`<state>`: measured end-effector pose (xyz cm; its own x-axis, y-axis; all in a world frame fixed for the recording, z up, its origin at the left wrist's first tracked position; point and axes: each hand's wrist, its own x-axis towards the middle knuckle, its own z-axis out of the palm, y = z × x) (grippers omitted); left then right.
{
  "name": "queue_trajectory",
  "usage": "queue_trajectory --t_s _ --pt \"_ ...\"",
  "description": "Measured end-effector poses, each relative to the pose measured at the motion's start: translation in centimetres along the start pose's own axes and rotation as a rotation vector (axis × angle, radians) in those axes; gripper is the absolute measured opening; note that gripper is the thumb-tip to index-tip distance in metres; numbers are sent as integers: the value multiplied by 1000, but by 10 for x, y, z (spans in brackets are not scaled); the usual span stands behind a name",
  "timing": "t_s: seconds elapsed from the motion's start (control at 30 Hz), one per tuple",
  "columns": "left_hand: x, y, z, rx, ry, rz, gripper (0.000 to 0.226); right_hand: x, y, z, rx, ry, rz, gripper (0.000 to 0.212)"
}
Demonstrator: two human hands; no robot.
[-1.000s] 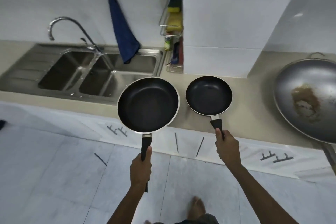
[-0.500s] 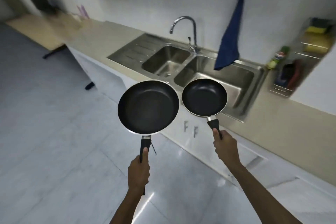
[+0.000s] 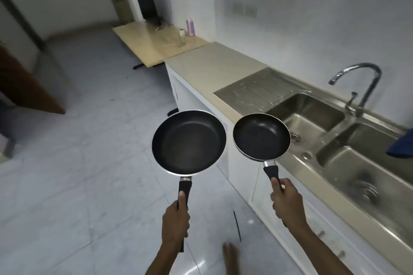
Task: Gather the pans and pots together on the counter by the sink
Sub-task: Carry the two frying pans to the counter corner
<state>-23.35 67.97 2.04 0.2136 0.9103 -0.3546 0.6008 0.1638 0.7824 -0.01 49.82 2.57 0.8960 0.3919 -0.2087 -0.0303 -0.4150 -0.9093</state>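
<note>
Far left, a brown door [image 3: 24, 87] stands over the grey tiled floor [image 3: 78, 174]. At the far end of the room, a pale wooden table [image 3: 154, 44] abuts the far end of the bench [image 3: 214, 67]; a blurred clear container [image 3: 178, 38] and a pink bottle [image 3: 191, 27] stand on it.

Left hand [image 3: 175, 222]: fingers wrapped tight around the black handle of the larger frying pan [image 3: 188, 142], thumb laid along the top. The pan is held level in the air over the floor, off the bench's front edge.

Right hand [image 3: 287, 202]: closed around the handle of the smaller frying pan [image 3: 261, 136], thumb on top. This pan is airborne over the bench's front edge, overlapping the double sink [image 3: 312, 118]. The two pan rims sit just beside each other; contact cannot be determined.

Right of the pans: the drainboard [image 3: 257, 89], the chrome tap [image 3: 359, 87] behind the basins, and a blue cloth [image 3: 400, 147] at the frame's right edge. A bare foot [image 3: 230, 257] shows on the floor below.
</note>
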Motion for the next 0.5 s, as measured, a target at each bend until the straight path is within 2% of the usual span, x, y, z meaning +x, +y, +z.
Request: queue_trajectory --t_s 0.23,0.5 --pt "176 100 -9 -37 11 -36 67 162 -98 122 39 -42 -3 23" --pt "378 193 -22 -24 -13 -19 62 321 -188 241 28 20 -4 25"
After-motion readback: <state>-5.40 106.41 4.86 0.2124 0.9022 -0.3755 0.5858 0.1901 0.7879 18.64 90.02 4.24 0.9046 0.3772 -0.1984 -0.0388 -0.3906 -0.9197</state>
